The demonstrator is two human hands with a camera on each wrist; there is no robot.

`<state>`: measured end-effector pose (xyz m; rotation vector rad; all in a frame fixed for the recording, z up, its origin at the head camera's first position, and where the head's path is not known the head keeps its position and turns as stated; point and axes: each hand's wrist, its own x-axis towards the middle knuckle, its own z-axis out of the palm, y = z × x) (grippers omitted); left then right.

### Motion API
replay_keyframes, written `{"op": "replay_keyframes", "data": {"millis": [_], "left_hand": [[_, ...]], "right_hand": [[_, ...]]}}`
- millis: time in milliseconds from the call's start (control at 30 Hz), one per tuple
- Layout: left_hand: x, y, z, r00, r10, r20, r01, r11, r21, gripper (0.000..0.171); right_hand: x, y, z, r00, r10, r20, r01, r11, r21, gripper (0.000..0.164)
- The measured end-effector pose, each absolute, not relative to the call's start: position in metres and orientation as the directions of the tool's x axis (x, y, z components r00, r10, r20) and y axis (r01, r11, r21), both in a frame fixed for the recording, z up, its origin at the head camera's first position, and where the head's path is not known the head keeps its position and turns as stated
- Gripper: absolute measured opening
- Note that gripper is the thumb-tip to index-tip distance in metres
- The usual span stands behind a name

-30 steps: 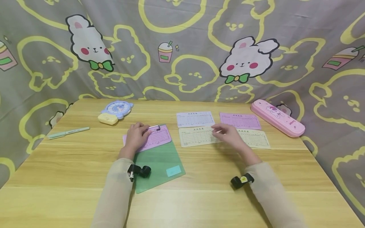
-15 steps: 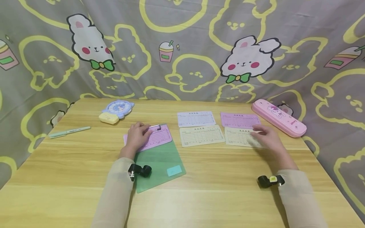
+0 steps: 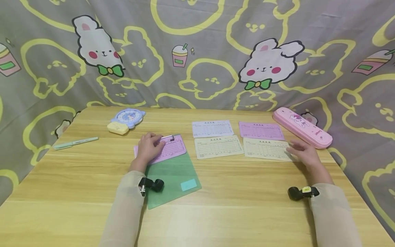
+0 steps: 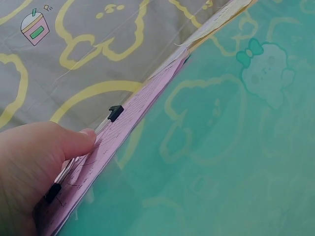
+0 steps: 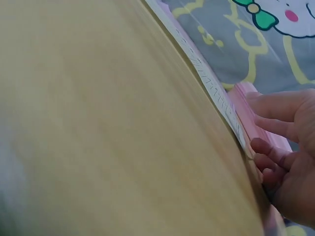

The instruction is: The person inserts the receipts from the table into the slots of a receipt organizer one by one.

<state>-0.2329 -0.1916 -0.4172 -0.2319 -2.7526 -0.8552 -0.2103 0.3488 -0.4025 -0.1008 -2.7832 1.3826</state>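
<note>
My left hand [image 3: 147, 149] is at the top edge of a green clipboard [image 3: 171, 183] lying on the table. Its thumb lies across the metal clip [image 4: 115, 113], over a pink form [image 3: 172, 149], with the fingers curled over the clip's far side. In the left wrist view most of those fingers are hidden. My right hand [image 3: 305, 154] is at the right end of a pale yellow form [image 3: 266, 149], fingers loosely bent and fingertips right at its edge. Left of it lies another yellow form [image 3: 218, 147]; a bluish-white form [image 3: 212, 129] and a purple form [image 3: 260, 131] lie behind.
A pink pencil case [image 3: 302, 127] lies at the back right, just beyond my right hand. At the left are a blue clock-shaped item [image 3: 128, 116], a small yellow block-like item [image 3: 118, 128] and a pale green pen [image 3: 77, 142]. Patterned cloth hangs behind the wooden table [image 3: 247, 212].
My right hand has moved rightward across the yellow forms, from the left one to the right end of the other. My left hand stays at the clip.
</note>
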Motion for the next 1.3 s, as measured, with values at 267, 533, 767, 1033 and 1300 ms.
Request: {"op": "replay_keyframes", "data": {"millis": [267, 533, 767, 1033, 1300], "left_hand": [[-0.232, -0.191, -0.416, -0.961, 0.075, 0.266, 0.215, 0.804, 0.554, 0.037], [-0.232, -0.192, -0.418, -0.965, 0.069, 0.254, 0.203, 0.808, 0.553, 0.038], [-0.233, -0.192, -0.418, -0.966, 0.061, 0.251, 0.195, 0.811, 0.552, 0.038], [-0.232, -0.191, -0.417, -0.97, 0.061, 0.237, 0.186, 0.812, 0.554, 0.037], [-0.234, -0.191, -0.419, -0.962, 0.065, 0.265, 0.205, 0.815, 0.542, 0.035]], "right_hand": [[-0.215, 0.349, -0.405, -1.0, -0.014, -0.008, -0.004, 0.711, -0.704, 0.066], [-0.216, 0.349, -0.405, -0.999, -0.043, 0.001, -0.034, 0.784, -0.62, 0.061], [-0.213, 0.349, -0.41, -0.993, -0.042, 0.109, -0.102, 0.773, -0.626, 0.051], [-0.206, 0.347, -0.416, -0.988, 0.093, 0.124, -0.02, 0.718, -0.696, 0.055], [-0.203, 0.345, -0.417, -0.979, 0.145, 0.145, 0.002, 0.714, -0.7, 0.039]]}}
